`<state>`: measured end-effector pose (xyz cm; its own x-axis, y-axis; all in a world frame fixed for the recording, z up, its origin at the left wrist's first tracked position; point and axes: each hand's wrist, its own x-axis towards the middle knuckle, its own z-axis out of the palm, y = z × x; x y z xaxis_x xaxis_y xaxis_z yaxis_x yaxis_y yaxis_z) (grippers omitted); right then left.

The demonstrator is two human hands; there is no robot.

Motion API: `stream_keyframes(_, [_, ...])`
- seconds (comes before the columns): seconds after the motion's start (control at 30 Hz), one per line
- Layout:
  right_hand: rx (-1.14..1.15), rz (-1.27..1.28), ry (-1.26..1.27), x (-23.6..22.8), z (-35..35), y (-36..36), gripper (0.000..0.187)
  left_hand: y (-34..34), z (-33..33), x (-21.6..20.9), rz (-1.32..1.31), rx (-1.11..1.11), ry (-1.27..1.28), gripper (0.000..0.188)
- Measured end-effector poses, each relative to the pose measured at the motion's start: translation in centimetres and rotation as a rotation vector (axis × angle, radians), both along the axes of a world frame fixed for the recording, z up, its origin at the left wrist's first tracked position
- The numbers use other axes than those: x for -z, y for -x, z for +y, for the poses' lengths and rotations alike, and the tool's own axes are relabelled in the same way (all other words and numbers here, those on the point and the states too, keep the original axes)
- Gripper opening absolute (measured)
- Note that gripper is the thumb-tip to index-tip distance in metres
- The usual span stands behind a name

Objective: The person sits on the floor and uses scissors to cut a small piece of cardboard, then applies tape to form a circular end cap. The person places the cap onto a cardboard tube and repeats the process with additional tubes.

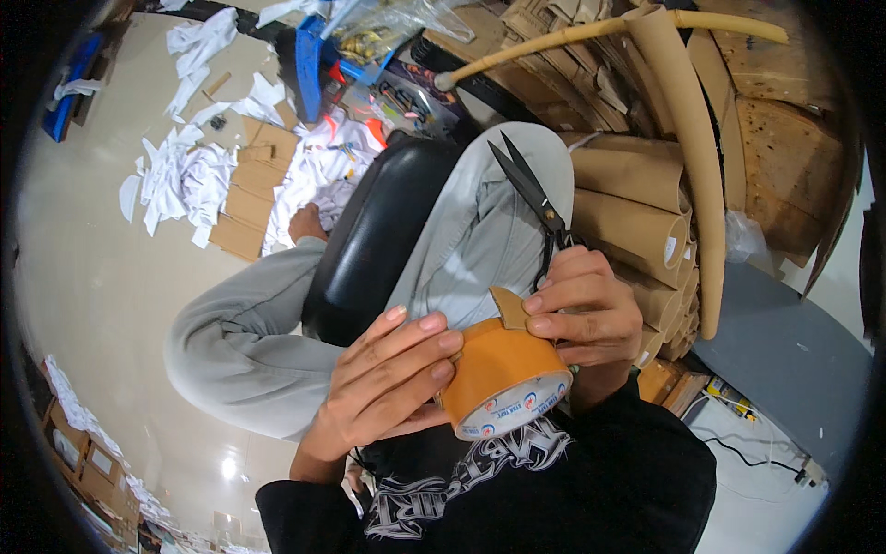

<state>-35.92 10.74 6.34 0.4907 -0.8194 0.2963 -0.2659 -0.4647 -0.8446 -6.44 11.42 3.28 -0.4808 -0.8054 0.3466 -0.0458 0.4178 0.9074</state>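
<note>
An orange-brown roll of tape [503, 362] with a white printed core is held in front of my chest. My left hand [380, 379] grips its left side, fingers laid along the outer face. On the other side my right hand [589, 309] pinches a lifted brown flap [508, 307], apparently the tape's end, at the roll's top edge. Black scissors [528, 185] also stick out of my right hand, their blades pointing up and away over my knee and slightly parted. The fingers of my right hand hide most of the scissors' handles.
A black padded seat [383, 235] lies beside my bent legs. White fabric scraps [189, 175] and flattened cardboard [251, 185] cover part of the floor at left. Brown rolls [637, 222], a long cardboard tube [688, 157] and a grey board [784, 351] stand at right.
</note>
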Motion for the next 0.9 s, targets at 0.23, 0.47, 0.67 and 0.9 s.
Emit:
stream_keyframes(0.23, [-0.118, 0.319, -0.257, -1.5, -1.2, 0.4, 0.054, 1.7, 1.2, 3.0, 0.003, -0.056, -0.109, 0.053])
stream_keyframes(0.47, [-0.300, 0.534, -0.332, 1.4, -3.4, -2.1, 0.071, 1.0, 2.6, 5.7, -0.165, -0.212, -0.168, 0.050])
stream_keyframes(0.67, [-0.445, 0.569, -0.375, 3.3, -4.3, -4.7, 0.065, -0.7, 4.4, 7.1, -0.400, -0.339, -0.169, 0.039])
stream_keyframes(0.9, [-0.455, 0.624, -0.427, 4.7, -4.3, -5.4, 0.064, -0.7, 5.4, 9.0, -0.339, -0.299, -0.198, 0.028])
